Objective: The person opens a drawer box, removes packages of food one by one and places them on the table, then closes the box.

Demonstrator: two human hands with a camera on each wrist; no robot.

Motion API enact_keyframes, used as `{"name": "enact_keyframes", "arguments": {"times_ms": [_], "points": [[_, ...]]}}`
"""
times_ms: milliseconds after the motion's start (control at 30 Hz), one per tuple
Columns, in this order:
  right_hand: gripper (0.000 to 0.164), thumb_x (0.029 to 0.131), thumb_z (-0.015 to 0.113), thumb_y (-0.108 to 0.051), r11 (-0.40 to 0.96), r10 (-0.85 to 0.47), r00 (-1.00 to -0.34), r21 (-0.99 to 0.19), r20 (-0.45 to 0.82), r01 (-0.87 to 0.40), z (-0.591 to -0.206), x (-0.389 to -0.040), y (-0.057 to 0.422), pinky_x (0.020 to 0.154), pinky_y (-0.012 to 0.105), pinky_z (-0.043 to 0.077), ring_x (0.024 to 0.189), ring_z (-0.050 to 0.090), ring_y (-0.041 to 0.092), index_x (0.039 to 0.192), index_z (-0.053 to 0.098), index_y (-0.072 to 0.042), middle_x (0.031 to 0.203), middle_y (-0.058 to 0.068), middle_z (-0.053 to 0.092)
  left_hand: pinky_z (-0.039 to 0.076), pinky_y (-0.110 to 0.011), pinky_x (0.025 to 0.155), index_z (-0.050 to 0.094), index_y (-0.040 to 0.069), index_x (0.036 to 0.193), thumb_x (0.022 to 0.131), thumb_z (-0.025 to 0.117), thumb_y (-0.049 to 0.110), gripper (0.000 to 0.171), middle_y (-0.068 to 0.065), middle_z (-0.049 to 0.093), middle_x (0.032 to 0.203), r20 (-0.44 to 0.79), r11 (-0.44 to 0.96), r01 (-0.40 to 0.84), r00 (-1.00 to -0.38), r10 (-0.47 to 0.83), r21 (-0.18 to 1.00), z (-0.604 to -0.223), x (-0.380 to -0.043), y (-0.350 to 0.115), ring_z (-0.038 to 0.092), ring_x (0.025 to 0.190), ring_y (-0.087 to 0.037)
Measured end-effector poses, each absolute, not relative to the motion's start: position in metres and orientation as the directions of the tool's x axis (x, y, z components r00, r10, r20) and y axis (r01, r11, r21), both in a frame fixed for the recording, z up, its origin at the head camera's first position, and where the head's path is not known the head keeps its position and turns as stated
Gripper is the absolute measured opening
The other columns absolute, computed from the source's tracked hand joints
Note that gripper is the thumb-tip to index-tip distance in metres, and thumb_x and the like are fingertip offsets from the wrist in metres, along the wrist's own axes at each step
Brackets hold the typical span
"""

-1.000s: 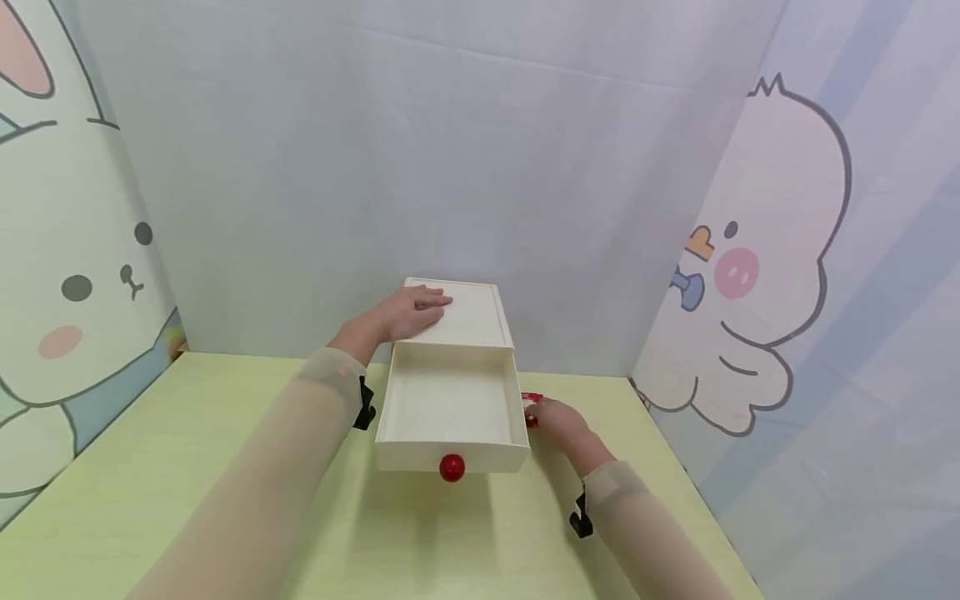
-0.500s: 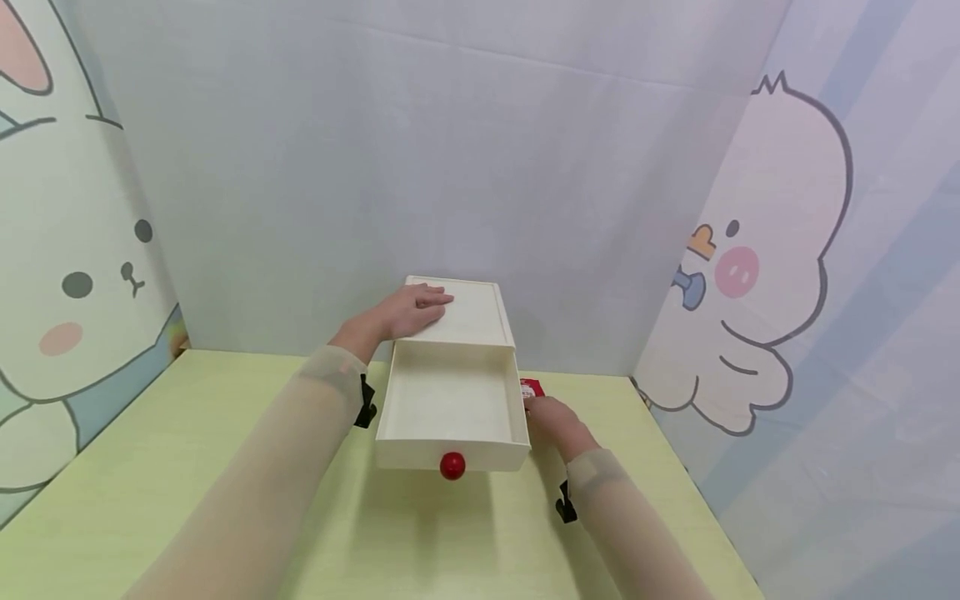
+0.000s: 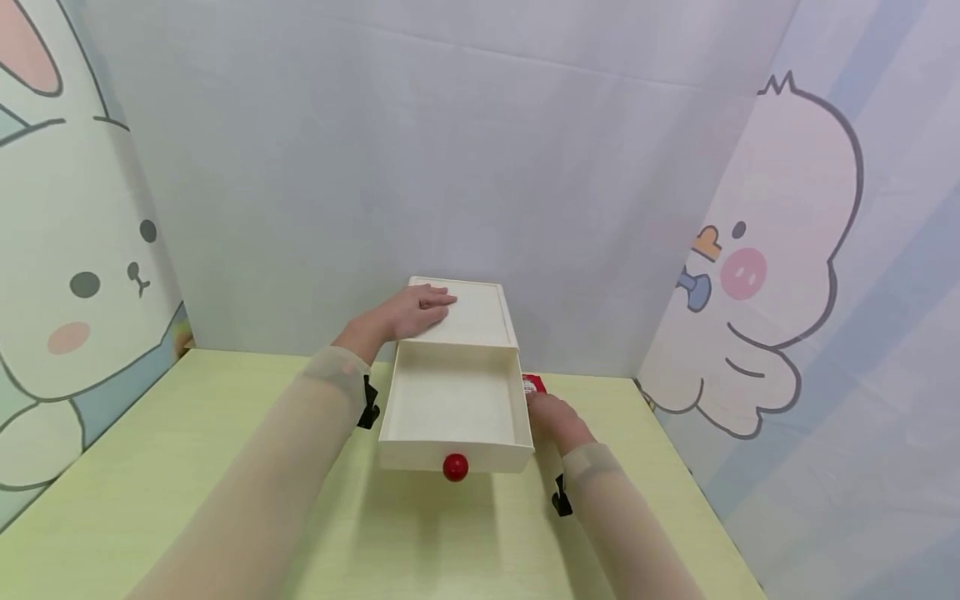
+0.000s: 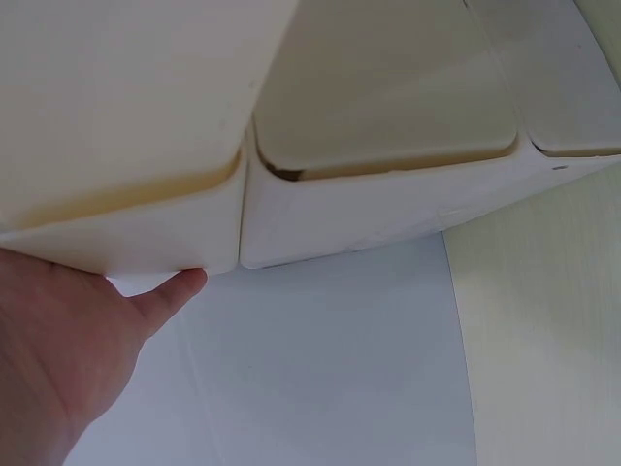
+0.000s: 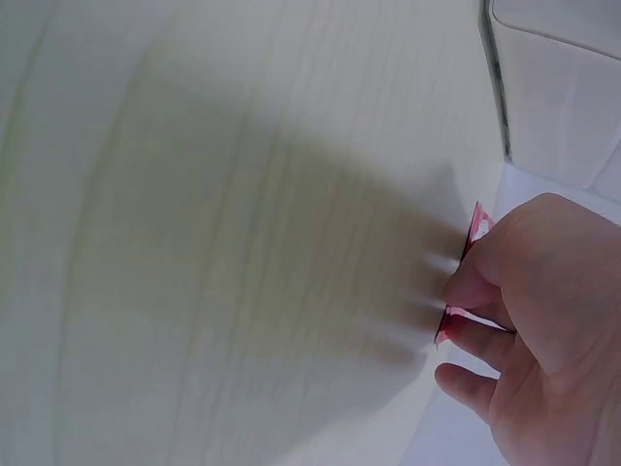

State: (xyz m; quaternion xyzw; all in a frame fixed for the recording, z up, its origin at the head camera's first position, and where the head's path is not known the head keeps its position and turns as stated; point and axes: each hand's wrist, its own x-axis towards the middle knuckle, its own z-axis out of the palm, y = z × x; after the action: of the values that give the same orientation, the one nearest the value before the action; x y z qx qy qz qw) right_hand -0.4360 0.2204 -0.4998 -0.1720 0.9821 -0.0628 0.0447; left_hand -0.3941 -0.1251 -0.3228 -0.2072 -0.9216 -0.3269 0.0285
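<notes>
A white box (image 3: 474, 313) stands at the back of the table, its drawer (image 3: 453, 457) pulled out toward me, with a red round knob (image 3: 455, 467) on the front. The drawer's inside holds nothing. My left hand (image 3: 411, 313) rests on the box's top with fingers laid out; in the left wrist view its thumb lies along a box edge. To the right of the drawer, my right hand (image 3: 557, 419) pinches a small red packet with white print (image 3: 533, 384). The right wrist view has the packet (image 5: 479, 225) at the thumb and fingers, close over the table, mostly covered.
The pale yellow-green table (image 3: 247, 467) reaches to a grey-white curtain (image 3: 315, 183) just behind the box. Cartoon-printed curtains (image 3: 787, 250) close in both sides. The drawer front overhangs the table and casts a shadow.
My right hand and the red packet have shifted slightly away from me along the drawer's side, and more of the packet's far end shows. The left hand stays on the box top.
</notes>
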Motion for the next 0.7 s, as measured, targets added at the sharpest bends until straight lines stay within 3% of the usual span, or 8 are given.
{"name": "enact_keyframes", "arguments": {"times_ms": [133, 267, 533, 700], "points": [[0.048, 0.106, 0.061, -0.036, 0.926, -0.373, -0.926, -0.082, -0.053, -0.368, -0.509, -0.443, 0.221, 0.106, 0.067, 0.056, 0.126, 0.069, 0.045, 0.145, 0.064, -0.008, 0.149, 0.019, 0.067, 0.017, -0.056, 0.139, 0.056, 0.017, 0.162, 0.114, 0.045, 0.033, 0.052, -0.009, 0.037, 0.179, 0.185, 0.701, 0.397, -0.914, 0.361, 0.593, -0.322, -0.393, -0.126, 0.019, 0.172, -0.037], [0.053, 0.108, 0.060, -0.033, 0.928, -0.362, -0.929, -0.128, -0.076, -0.350, -0.485, -0.419, 0.215, 0.116, 0.069, 0.050, 0.142, 0.059, 0.052, 0.155, 0.059, -0.008, 0.165, 0.020, 0.054, 0.017, -0.056, 0.140, 0.057, 0.017, 0.162, 0.114, 0.046, 0.033, 0.052, -0.009, 0.038, 0.179, 0.186, 0.693, 0.397, -0.913, 0.362, 0.602, -0.322, -0.392, -0.126, 0.019, 0.172, -0.037], [0.057, 0.107, 0.065, -0.031, 0.906, -0.412, -0.911, -0.092, 0.021, -0.413, -0.474, -0.403, 0.221, 0.115, 0.067, 0.052, 0.140, 0.061, 0.052, 0.159, 0.055, -0.009, 0.163, 0.022, 0.055, 0.016, -0.056, 0.140, 0.057, 0.017, 0.162, 0.114, 0.046, 0.032, 0.052, -0.009, 0.038, 0.179, 0.192, 0.700, 0.399, -0.914, 0.358, 0.592, -0.322, -0.390, -0.126, 0.018, 0.172, -0.037], [0.061, 0.101, 0.055, -0.007, 0.888, -0.415, -0.906, -0.178, 0.084, -0.423, -0.458, -0.392, 0.226, 0.113, 0.065, 0.053, 0.139, 0.060, 0.051, 0.162, 0.051, -0.007, 0.156, 0.028, 0.057, 0.015, -0.057, 0.140, 0.056, 0.016, 0.163, 0.115, 0.045, 0.032, 0.051, -0.010, 0.036, 0.180, 0.192, 0.697, 0.402, -0.912, 0.363, 0.594, -0.322, -0.390, -0.126, 0.017, 0.172, -0.038]]}}
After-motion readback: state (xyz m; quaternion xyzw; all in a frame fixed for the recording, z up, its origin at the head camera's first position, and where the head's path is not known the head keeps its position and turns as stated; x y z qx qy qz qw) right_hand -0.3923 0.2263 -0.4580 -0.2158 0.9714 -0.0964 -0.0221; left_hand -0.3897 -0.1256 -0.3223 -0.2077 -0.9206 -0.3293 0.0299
